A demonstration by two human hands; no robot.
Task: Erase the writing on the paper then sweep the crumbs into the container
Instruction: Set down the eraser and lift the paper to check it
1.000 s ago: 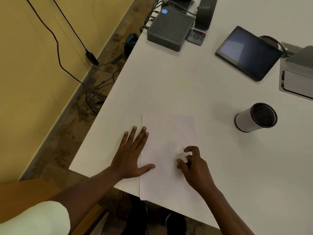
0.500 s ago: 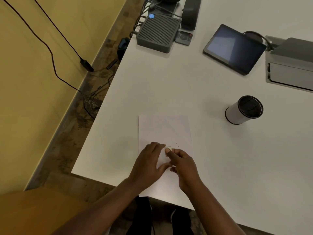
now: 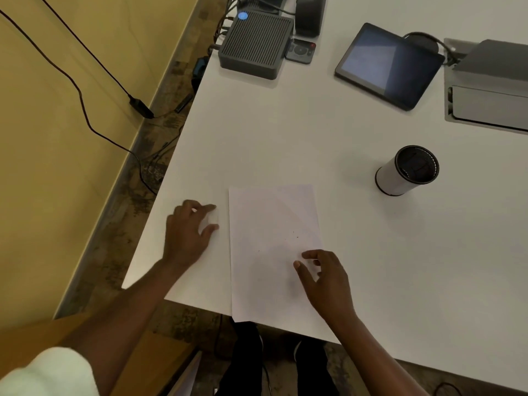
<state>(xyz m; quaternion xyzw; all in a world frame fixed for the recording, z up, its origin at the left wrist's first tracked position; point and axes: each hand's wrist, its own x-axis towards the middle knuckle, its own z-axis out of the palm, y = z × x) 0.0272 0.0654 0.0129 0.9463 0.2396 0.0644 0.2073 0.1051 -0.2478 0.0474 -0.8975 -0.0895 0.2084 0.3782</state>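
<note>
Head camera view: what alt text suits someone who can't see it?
A plain white sheet of paper lies on a white table, the person's left hand beside it and right hand over its lower right part. A few dark crumbs dot the sheet; a white cylindrical container stands apart to its right.

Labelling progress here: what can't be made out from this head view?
Head view:
- Left hand: blurred; pale shape between its fingers, possibly the eraser, unclear.
- Paper: remaining writing too faint to tell.
- Container: dark interior hides any contents.
- Grey device: cut off by right edge.
</note>
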